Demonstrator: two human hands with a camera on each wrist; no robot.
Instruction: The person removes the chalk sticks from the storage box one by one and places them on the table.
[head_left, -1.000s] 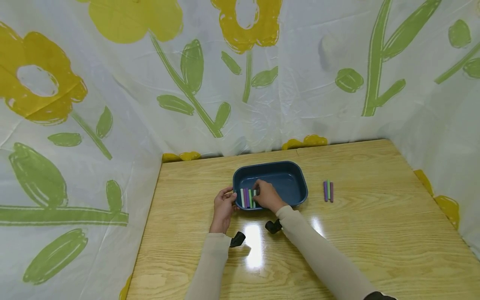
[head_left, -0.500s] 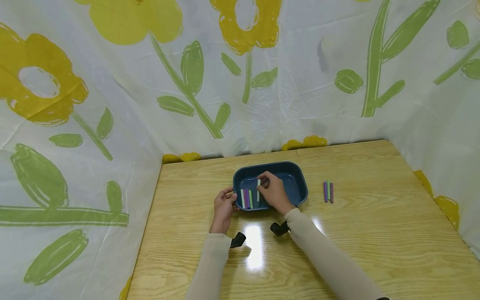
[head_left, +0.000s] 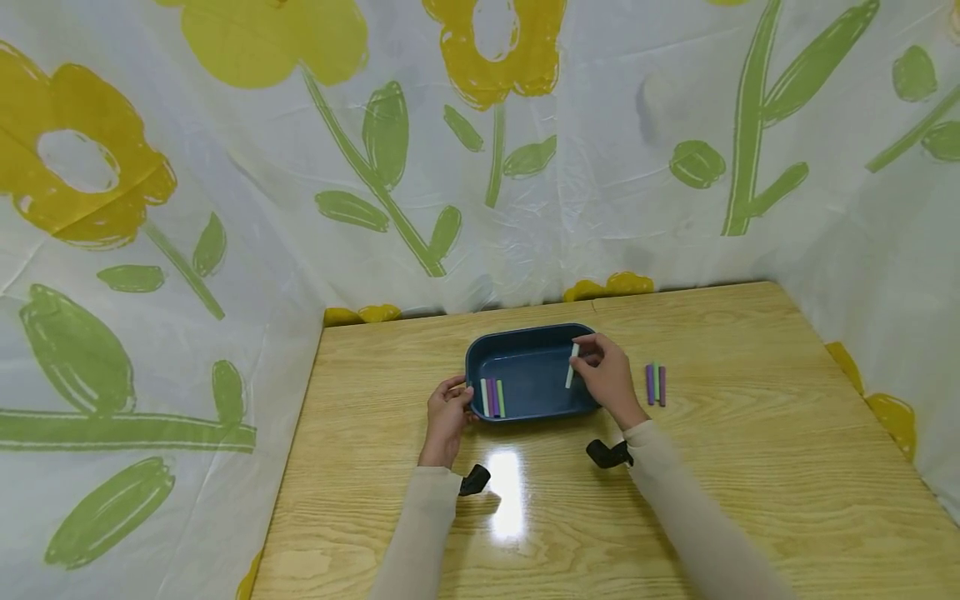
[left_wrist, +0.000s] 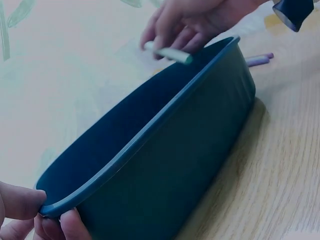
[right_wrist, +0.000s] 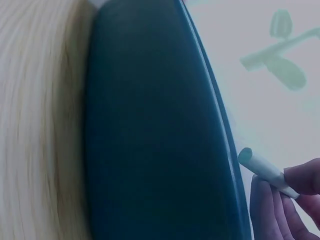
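Observation:
My right hand (head_left: 609,377) pinches a white chalk stick (head_left: 572,367) between thumb and fingers, above the right end of a dark blue plastic tub (head_left: 540,329). In the right wrist view the chalk (right_wrist: 267,172) sits just past the tub's rim. My left hand (head_left: 447,417) holds the tub's left end; the left wrist view shows its thumb (left_wrist: 22,200) over the rim and the fingers (left_wrist: 74,225) beneath. On the tub's floor, at the left, several chalk sticks (head_left: 492,397) in white, purple and green lie side by side.
Right of the tub, three chalk sticks (head_left: 656,384), two purple and one green between them, lie close together on the wooden table (head_left: 735,467). A white sheet (head_left: 600,167) with printed flowers hangs behind the table and along its sides.
My right hand has lifted the white chalk from the right side of the row and carried it rightward to the tub's far end. The left hand has stayed on the rim.

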